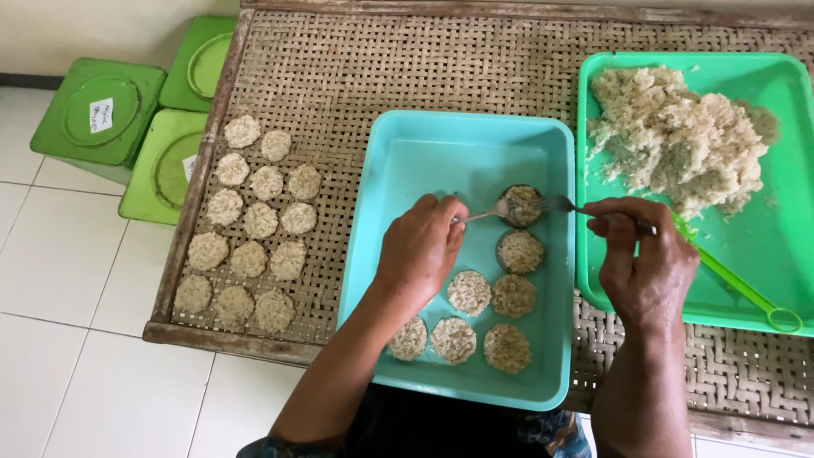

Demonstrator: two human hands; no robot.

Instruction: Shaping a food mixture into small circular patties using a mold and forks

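Note:
My left hand [420,246] holds the thin handle of a small round metal mould [521,205] filled with sticky rice, resting inside a light blue tray [424,153]. My right hand [640,259] grips a fork [560,203] with a green handle, its tines touching the rice in the mould. Several flat round rice cakes [492,314] lie in the blue tray below the mould. A heap of cooked rice [674,136] sits in a green tray [772,246] on the right.
Several more rice cakes [250,225] lie in rows on the woven bamboo rack [407,68] at left. Three green square lidded tins [102,110] stand on the white tiled floor beside the rack.

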